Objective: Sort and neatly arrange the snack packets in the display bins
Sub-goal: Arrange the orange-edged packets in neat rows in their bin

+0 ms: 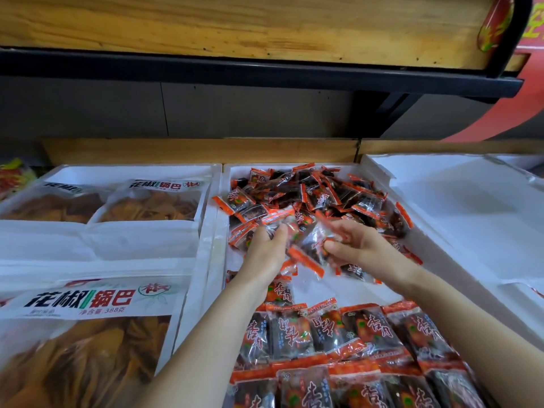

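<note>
A white foam bin (225,184) in the middle holds small dark snack packets with orange ends. At its far end they lie in a loose heap (312,192); at the near end they lie flat in neat rows (338,343). Both my hands reach into the heap's near side. My left hand (266,245) grips a clear packet (279,223) at its fingertips. My right hand (356,241) holds a bunch of packets (312,245) between thumb and fingers, with motion blur around them.
The left foam bin (206,231) holds large bags of golden crisps (88,328). On the right a white foam bin (441,207) shows only bare foam. A wooden shelf (235,25) with a black rail overhangs the back.
</note>
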`<state>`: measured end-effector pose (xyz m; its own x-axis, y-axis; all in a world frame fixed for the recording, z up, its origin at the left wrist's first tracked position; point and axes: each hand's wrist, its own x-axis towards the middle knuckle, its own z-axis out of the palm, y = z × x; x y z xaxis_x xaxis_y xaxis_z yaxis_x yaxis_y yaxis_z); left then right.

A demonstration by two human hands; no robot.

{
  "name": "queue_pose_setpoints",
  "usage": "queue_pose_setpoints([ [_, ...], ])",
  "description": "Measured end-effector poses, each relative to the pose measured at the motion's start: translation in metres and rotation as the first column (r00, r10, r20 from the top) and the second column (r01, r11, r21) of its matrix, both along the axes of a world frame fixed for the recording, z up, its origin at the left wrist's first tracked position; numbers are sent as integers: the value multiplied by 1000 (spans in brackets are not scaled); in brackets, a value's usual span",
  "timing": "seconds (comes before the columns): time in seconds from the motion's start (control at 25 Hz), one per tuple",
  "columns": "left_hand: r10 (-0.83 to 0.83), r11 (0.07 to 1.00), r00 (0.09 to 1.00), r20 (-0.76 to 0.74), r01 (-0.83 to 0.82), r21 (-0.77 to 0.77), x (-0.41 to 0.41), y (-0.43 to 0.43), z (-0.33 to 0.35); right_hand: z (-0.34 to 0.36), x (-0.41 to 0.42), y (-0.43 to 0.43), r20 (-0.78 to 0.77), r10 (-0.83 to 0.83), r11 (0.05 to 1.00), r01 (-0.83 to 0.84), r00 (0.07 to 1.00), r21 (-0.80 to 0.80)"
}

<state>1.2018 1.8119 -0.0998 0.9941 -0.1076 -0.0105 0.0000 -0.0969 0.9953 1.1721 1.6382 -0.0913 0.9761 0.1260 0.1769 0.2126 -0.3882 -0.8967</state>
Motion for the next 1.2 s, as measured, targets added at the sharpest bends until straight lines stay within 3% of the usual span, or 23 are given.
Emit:
queue_pose_setpoints([
  [0.08,-99,994,995,1,99,39,-8,-4,3,-4,0,6,8,-56,996,56,998,-64],
  [0.28,-278,951,959,55,267,157,-11,-4,-3,-6,-2,19,25,-80,994,78,996,72],
  [0.44,-185,977,976,116,171,125,-7,-5,-4,2,6,2,110,-152,983,139,982,118],
  [0.48,-150,985,982,115,139,98,-6,-4,-3,1,11,-10,152,-201,980,199,968,28],
  [0.52,-120,992,987,107,115,54,-5,-4,-3,-3,15,-23,198,-227,952,261,953,-163],
  [0.6,-75,995,992,97,82,-61,-3,-2,-4,-15,21,-41,172,-183,774,250,968,-581],
  [0.68,-44,988,996,84,56,-142,-1,0,-3,-27,24,-47,78,-137,614,147,987,-775],
  [1.0,-8,989,998,62,17,-150,1,1,-4,-33,30,-40,71,-175,446,143,982,-884],
  [1.2,-6,987,1000,26,11,-158,1,1,-6,-33,31,-38,123,-179,412,188,976,-892],
])
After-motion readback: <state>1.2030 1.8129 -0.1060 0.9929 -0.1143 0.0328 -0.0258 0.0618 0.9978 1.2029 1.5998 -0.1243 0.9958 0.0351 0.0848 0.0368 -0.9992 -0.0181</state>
